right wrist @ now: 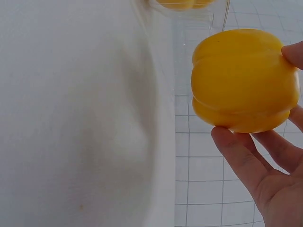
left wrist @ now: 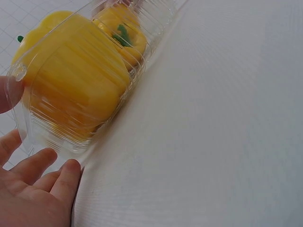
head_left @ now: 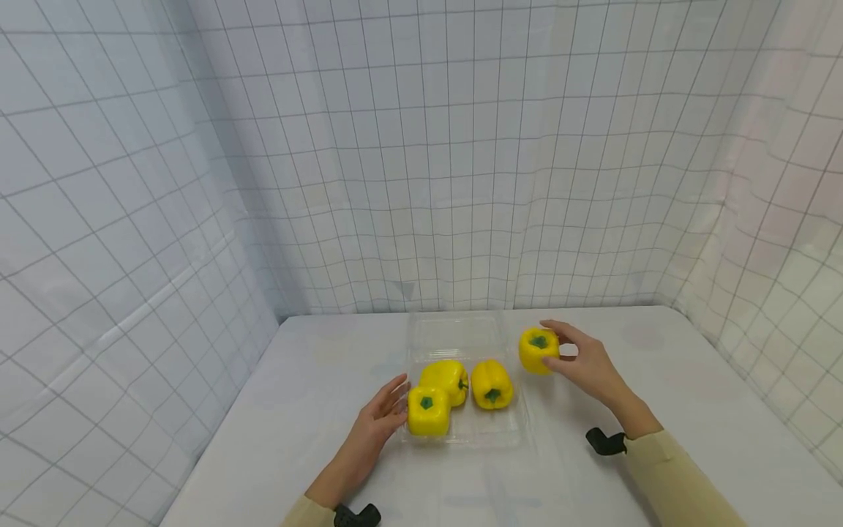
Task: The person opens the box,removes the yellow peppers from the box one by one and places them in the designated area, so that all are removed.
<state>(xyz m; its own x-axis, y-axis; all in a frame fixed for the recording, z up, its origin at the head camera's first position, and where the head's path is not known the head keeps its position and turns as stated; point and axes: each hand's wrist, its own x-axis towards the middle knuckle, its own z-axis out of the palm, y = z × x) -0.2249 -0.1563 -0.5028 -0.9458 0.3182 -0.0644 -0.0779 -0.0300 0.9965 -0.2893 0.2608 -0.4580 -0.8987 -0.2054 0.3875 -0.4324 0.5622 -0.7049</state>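
Note:
My right hand (head_left: 589, 366) pinches a yellow bell pepper (head_left: 538, 351) between thumb and fingers, to the right of a clear plastic clamshell container (head_left: 487, 437). In the right wrist view this bell pepper (right wrist: 244, 80) is held up off the table. Inside the container are three more yellow bell peppers: one at the front left (head_left: 428, 416), one behind it (head_left: 443, 379) and one on the right (head_left: 492, 386). My left hand (head_left: 372, 428) is at the container's left side, fingers loosely extended. The left wrist view has its thumb (left wrist: 10, 94) at the container's rim.
The container's lid (head_left: 456, 337) lies open toward the back of the white table (head_left: 316, 388). White grid-patterned sheets (head_left: 428, 183) stand behind the table and on both sides. A black wrist-worn device (head_left: 606, 442) sits at the right sleeve, another (head_left: 358, 516) at the left.

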